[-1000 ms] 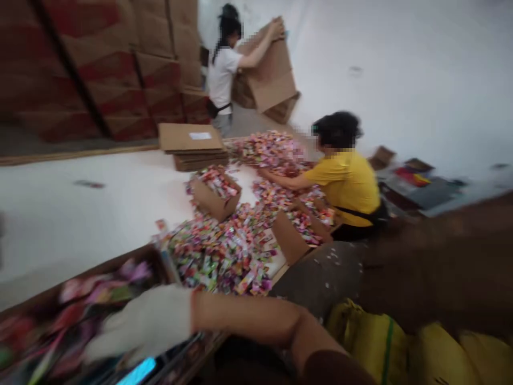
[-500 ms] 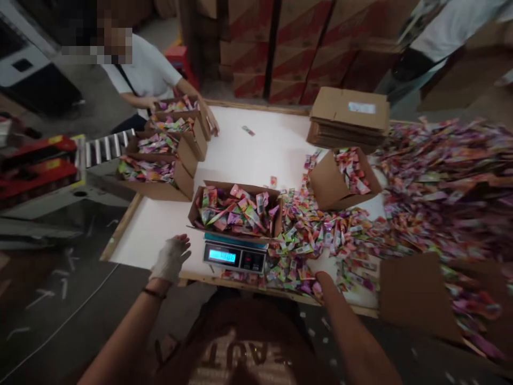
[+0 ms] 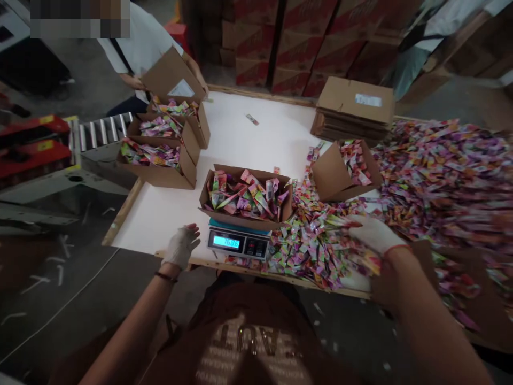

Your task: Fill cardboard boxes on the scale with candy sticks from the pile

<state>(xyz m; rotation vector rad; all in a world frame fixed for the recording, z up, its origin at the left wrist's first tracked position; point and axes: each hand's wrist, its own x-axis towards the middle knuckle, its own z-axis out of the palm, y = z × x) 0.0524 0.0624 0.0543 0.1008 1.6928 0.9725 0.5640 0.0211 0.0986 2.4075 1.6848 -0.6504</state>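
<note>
A cardboard box (image 3: 245, 217) full of colourful sachets stands on a small digital scale (image 3: 238, 243) at the near edge of the white table (image 3: 236, 144). My left hand (image 3: 181, 246), in a white glove, rests flat and open on the table just left of the scale. My right hand (image 3: 371, 233), also gloved, lies on the loose pile of sachets (image 3: 316, 243) to the right of the box, its fingers curled over them; a grip is not clear through the blur.
A tilted half-filled box (image 3: 340, 171) and a stack of flat cartons (image 3: 355, 109) stand behind the pile. Three filled boxes (image 3: 160, 155) sit at the far left, where another person (image 3: 140, 43) handles a carton. Red-printed cartons line the back; a roller conveyor (image 3: 100, 133) is left.
The view swung from the right side of the table to the scale. My right hand moved up from the table's near edge onto the sachet pile. The person at far left lifted a carton.
</note>
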